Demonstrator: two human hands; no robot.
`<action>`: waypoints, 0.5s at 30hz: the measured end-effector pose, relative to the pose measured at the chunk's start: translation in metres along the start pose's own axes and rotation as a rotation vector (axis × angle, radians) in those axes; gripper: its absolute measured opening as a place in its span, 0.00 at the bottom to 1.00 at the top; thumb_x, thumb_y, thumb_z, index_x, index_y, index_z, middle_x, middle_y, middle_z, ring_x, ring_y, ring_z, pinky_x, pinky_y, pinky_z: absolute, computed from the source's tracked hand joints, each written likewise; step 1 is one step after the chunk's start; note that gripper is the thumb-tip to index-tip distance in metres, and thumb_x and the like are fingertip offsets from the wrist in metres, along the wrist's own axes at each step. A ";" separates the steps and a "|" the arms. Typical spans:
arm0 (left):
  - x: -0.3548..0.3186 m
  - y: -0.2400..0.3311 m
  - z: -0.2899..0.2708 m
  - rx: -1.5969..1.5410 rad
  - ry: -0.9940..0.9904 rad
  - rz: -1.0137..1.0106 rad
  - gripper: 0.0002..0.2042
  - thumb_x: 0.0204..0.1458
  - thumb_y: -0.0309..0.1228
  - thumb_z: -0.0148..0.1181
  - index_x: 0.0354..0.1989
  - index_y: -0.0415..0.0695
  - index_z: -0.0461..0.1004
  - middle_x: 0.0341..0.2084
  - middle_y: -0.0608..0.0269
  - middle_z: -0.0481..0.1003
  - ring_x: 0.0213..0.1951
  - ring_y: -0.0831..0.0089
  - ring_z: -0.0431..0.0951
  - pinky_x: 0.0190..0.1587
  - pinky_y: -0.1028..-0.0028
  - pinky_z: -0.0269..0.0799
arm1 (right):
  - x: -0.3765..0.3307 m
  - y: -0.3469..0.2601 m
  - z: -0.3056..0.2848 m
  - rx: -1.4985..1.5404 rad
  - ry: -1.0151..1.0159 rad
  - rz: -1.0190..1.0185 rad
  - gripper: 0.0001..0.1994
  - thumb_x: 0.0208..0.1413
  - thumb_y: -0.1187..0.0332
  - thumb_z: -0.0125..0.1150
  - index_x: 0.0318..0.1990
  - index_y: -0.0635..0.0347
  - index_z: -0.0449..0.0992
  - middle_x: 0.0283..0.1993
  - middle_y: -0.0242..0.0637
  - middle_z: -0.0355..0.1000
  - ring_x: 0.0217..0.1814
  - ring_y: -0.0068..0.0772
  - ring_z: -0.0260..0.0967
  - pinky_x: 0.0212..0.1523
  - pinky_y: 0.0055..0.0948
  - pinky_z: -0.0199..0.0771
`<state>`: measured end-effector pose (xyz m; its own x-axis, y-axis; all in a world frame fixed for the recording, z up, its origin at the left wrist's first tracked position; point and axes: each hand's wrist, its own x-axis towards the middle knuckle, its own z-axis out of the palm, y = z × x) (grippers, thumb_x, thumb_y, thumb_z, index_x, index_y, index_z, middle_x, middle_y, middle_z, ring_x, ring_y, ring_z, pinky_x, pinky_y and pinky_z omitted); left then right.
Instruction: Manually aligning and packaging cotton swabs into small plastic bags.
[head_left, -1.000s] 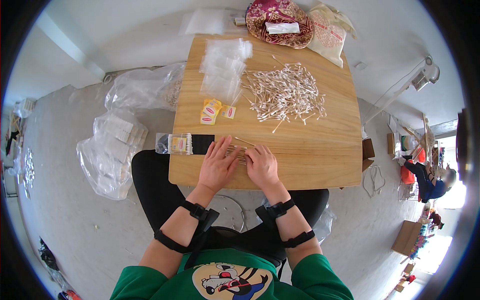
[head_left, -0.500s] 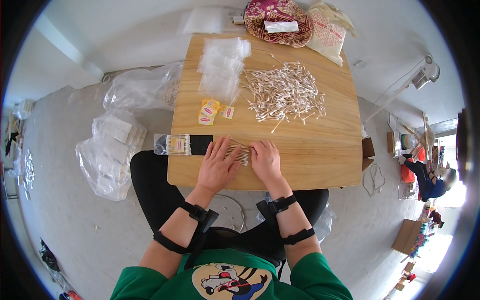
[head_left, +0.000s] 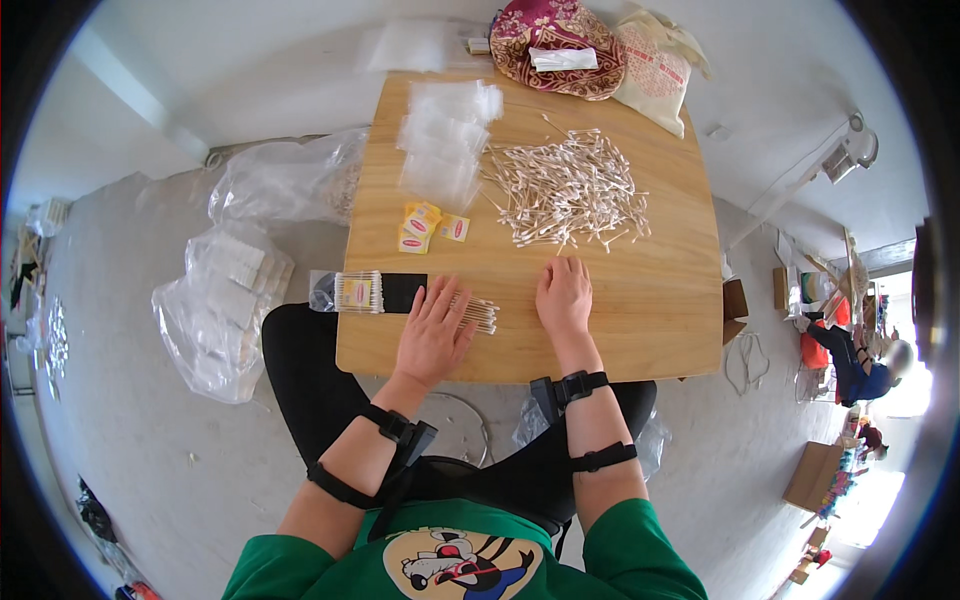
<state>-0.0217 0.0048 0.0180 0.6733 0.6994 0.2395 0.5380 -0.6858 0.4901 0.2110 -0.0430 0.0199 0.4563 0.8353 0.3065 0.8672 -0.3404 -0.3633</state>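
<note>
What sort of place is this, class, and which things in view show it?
Probably a small, simple workshop: a large heap of white-tipped cotton swabs and flat, clear plastic bags share one pale-brown wooden table above a plain grey floor.

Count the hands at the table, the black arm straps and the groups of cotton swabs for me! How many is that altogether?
Hands: 2 (left hand, right hand)
Black arm straps: 4 (2 left, 2 right)
Groups of cotton swabs: 3 (big pile, small bunch by the left hand's fingers, bundle with a yellow card)
Total: 9
</note>
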 end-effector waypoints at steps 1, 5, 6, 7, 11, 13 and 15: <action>0.000 0.000 0.000 -0.014 -0.027 0.012 0.24 0.61 0.41 0.53 0.64 0.42 0.66 0.68 0.51 0.61 0.70 0.56 0.58 0.71 0.54 0.50 | -0.003 0.001 0.001 0.010 -0.004 0.026 0.05 0.54 0.72 0.61 0.38 0.58 0.72 0.39 0.43 0.71 0.44 0.50 0.69 0.44 0.45 0.72; 0.000 0.002 -0.003 -0.045 -0.019 0.004 0.24 0.62 0.40 0.53 0.63 0.43 0.67 0.68 0.52 0.61 0.70 0.57 0.59 0.71 0.54 0.50 | -0.015 0.000 0.000 0.073 0.064 0.079 0.05 0.53 0.75 0.58 0.38 0.59 0.72 0.36 0.44 0.71 0.41 0.51 0.70 0.43 0.46 0.71; 0.000 0.002 -0.004 -0.034 -0.023 0.015 0.23 0.62 0.40 0.53 0.63 0.43 0.68 0.68 0.52 0.61 0.70 0.57 0.59 0.71 0.54 0.50 | -0.019 -0.002 -0.002 0.072 0.063 0.079 0.05 0.53 0.75 0.58 0.38 0.59 0.72 0.36 0.44 0.71 0.41 0.51 0.70 0.43 0.46 0.71; 0.000 0.002 -0.004 -0.022 -0.027 0.027 0.23 0.62 0.40 0.53 0.63 0.43 0.68 0.68 0.52 0.61 0.70 0.57 0.59 0.71 0.54 0.50 | -0.023 -0.004 -0.003 0.085 0.070 0.082 0.05 0.53 0.76 0.58 0.37 0.59 0.72 0.36 0.44 0.71 0.41 0.51 0.70 0.42 0.46 0.71; 0.000 0.003 -0.005 0.012 -0.030 0.030 0.22 0.62 0.40 0.53 0.62 0.43 0.69 0.68 0.52 0.61 0.69 0.57 0.59 0.71 0.55 0.50 | -0.032 -0.017 -0.007 0.164 -0.009 0.044 0.05 0.52 0.77 0.57 0.37 0.60 0.74 0.36 0.44 0.72 0.42 0.52 0.71 0.43 0.46 0.72; -0.001 0.000 -0.002 -0.033 -0.029 0.020 0.23 0.61 0.39 0.53 0.62 0.42 0.69 0.67 0.50 0.61 0.69 0.57 0.60 0.71 0.54 0.50 | -0.029 -0.025 -0.006 0.199 -0.022 -0.020 0.05 0.52 0.77 0.58 0.36 0.60 0.75 0.36 0.44 0.72 0.42 0.51 0.71 0.43 0.45 0.72; -0.002 -0.002 0.000 -0.137 -0.013 0.001 0.23 0.61 0.39 0.53 0.62 0.42 0.68 0.67 0.50 0.61 0.69 0.56 0.60 0.71 0.54 0.50 | -0.025 -0.033 -0.004 0.238 -0.036 -0.087 0.05 0.51 0.77 0.58 0.36 0.60 0.76 0.37 0.44 0.73 0.42 0.51 0.71 0.44 0.45 0.73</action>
<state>-0.0239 0.0050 0.0161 0.6807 0.6957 0.2294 0.4640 -0.6518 0.5999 0.1718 -0.0545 0.0272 0.3709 0.8733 0.3159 0.8296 -0.1587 -0.5354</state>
